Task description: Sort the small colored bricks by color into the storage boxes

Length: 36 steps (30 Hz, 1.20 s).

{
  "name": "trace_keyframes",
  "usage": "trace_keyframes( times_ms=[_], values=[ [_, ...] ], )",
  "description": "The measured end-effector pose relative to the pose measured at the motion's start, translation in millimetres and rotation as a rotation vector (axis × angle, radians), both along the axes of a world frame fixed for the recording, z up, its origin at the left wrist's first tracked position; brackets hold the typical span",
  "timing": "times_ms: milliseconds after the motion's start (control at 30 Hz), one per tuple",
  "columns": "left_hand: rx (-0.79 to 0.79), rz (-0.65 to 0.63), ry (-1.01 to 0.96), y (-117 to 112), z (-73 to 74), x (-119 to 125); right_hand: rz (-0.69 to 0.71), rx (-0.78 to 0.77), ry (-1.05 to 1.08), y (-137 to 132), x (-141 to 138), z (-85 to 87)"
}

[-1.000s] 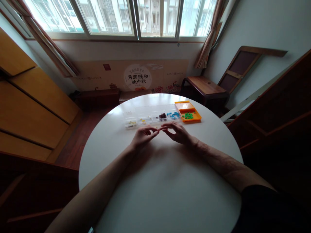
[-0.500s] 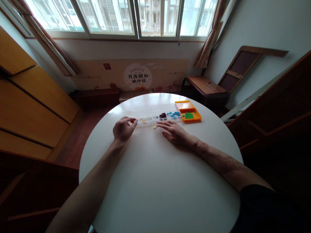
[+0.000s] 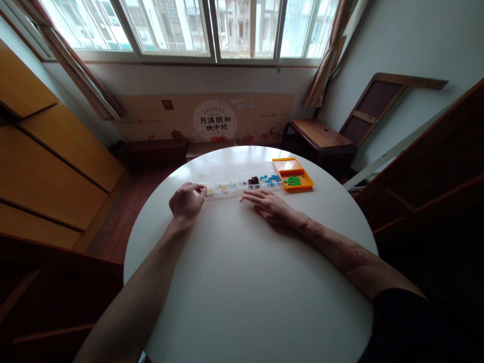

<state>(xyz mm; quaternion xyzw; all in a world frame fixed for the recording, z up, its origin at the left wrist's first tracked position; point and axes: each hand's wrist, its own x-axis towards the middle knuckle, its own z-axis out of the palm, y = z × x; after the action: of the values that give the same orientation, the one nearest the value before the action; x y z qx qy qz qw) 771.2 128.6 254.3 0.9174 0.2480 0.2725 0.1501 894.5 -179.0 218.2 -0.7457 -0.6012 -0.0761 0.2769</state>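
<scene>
My left hand (image 3: 186, 204) is at the front of the leftmost clear compartment, thumb and forefinger pinched together; whatever is between the fingertips is too small to make out. Pale pieces (image 3: 210, 191) lie beside those fingertips. My right hand (image 3: 271, 207) rests low over the white table, fingers stretched out, its fingertips by a few small cream pieces (image 3: 241, 198). Behind both hands runs a row of clear plastic boxes (image 3: 242, 187) with lids laid back. They hold yellow pieces (image 3: 223, 188), dark brown pieces (image 3: 253, 180) and blue pieces (image 3: 271, 179).
An orange box (image 3: 308, 185) with an open lid stands at the right end of the row, with green pieces (image 3: 294, 180) in it. The round white table (image 3: 260, 297) has its far edge just behind the boxes. A wooden chair (image 3: 321, 133) stands beyond, at the right.
My left hand has shifted left and slightly down toward the leftmost compartment, still pinched, uncovering the pale pieces. My right hand has moved slightly left, its fingertips closer to the cream pieces.
</scene>
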Motion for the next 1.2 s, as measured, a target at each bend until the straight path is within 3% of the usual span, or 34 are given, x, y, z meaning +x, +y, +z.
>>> trace_keyframes(
  times_ms=[533, 633, 700, 833, 1033, 1200],
  values=[
    [0.019, -0.026, -0.026, -4.7, 2.9, 0.2, 0.082, -0.074, 0.001, 0.5, 0.3, 2.0],
    [0.020, -0.159, -0.071, -16.4, 4.3, -1.0, 0.103, -0.103, 0.000, 0.0, 0.2, 3.2],
    [0.026, -0.318, -0.064, -26.8, 2.9, -2.1, 0.102, -0.093, 0.000, 0.1, -0.1, 4.7],
    [0.042, -0.527, -0.038, -47.4, -5.8, -2.9, 0.091, -0.029, 0.002, 1.6, -1.5, 7.4],
    [0.079, -0.655, 0.012, -59.2, -20.6, 3.0, 0.076, 0.055, -0.005, 2.0, -0.8, 4.4],
    [0.121, -0.723, 0.007, -58.5, -23.4, 5.4, 0.071, 0.108, -0.001, 0.9, -0.1, 4.5]
  ],
)
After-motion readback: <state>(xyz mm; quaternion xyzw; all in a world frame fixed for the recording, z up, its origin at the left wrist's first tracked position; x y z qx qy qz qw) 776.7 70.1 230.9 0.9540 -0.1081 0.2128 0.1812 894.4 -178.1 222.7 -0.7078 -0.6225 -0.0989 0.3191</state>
